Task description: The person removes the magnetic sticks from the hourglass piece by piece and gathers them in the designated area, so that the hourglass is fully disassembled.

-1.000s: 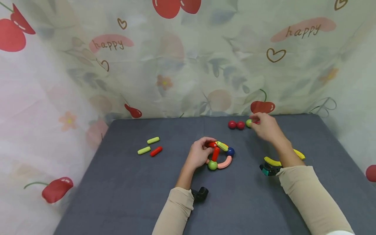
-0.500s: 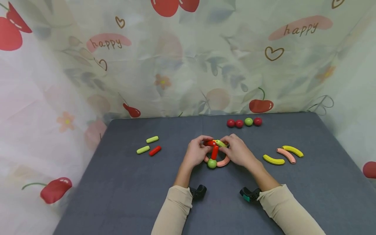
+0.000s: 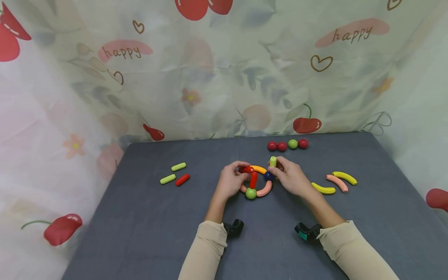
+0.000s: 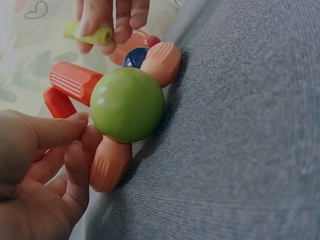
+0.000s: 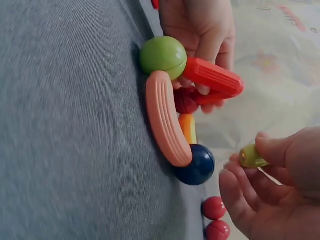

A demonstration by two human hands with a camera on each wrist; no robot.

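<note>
A ring of toy rods and balls stands on the grey cloth. It joins a green ball, curved pink rods, a blue ball and a curved orange rod. Two straight red rods rise from it and meet at their tips. My left hand holds the ring's left side, its fingers around a dark red ball that they partly hide. Above the blue ball, my right hand pinches a yellow-green rod between thumb and fingers, apart from the ring.
Left on the table lie two yellow-green rods and a red rod. At the right are two yellow curved rods and a pink curved rod. Red balls and a green ball line the back edge.
From the balls at the back, my right hand came to the ring and gripped the yellow-green rod leaning there. That rod is now lifted off and tilted upright. My left hand stays on the ring.
</note>
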